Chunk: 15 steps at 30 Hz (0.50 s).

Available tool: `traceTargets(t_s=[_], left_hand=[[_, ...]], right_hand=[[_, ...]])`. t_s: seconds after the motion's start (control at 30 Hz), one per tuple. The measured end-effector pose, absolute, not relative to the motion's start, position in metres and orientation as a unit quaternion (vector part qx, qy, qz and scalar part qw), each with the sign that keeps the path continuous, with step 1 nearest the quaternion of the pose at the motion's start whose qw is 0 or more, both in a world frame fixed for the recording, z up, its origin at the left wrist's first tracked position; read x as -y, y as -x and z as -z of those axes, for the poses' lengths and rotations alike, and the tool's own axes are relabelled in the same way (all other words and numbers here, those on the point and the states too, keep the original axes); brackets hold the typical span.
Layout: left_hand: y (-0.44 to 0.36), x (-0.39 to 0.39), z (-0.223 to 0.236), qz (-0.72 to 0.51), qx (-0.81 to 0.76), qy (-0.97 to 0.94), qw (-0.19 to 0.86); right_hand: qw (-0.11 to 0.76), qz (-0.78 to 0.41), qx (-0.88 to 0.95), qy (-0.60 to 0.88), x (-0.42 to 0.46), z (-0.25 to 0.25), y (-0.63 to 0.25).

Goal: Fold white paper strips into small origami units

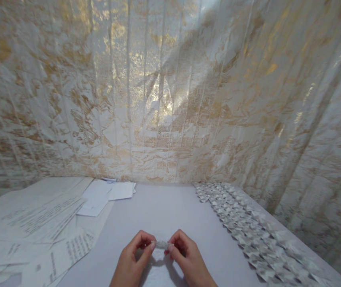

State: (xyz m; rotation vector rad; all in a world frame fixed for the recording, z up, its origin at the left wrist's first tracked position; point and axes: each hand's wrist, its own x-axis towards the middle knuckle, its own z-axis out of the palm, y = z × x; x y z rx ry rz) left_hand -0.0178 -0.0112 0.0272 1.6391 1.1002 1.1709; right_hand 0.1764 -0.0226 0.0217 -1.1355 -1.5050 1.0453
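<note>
Between my two hands, just above the white table, is a small grey-white piece of folded paper, narrow and bumpy in the middle. My left hand pinches its left end between thumb and forefinger. At the opposite end, the thumb and forefinger of my right hand are closed on it too. Both hands are near the table's front edge, with their shadows falling beneath. Print or fold lines on the piece are too small to make out.
Printed sheets overlap on the left, with blank white paper pieces behind them. Rows of small folded paper pieces line the table's right side. A white and gold curtain hangs along the back and right.
</note>
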Motion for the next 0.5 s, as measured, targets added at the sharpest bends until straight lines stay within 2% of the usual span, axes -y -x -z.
traceTargets(t_s=[0.27,0.5], left_hand=[[0.014,0.023,-0.038,-0.438,-0.418,-0.710,0.360],[0.014,0.020,-0.037,-0.385,-0.411,-0.766,0.310]], right_hand=[[0.443,-0.448,0.625,0.461,0.025,-0.021,-0.173],[0.428,-0.383,0.661,0.483,0.026,-0.023,-0.175]])
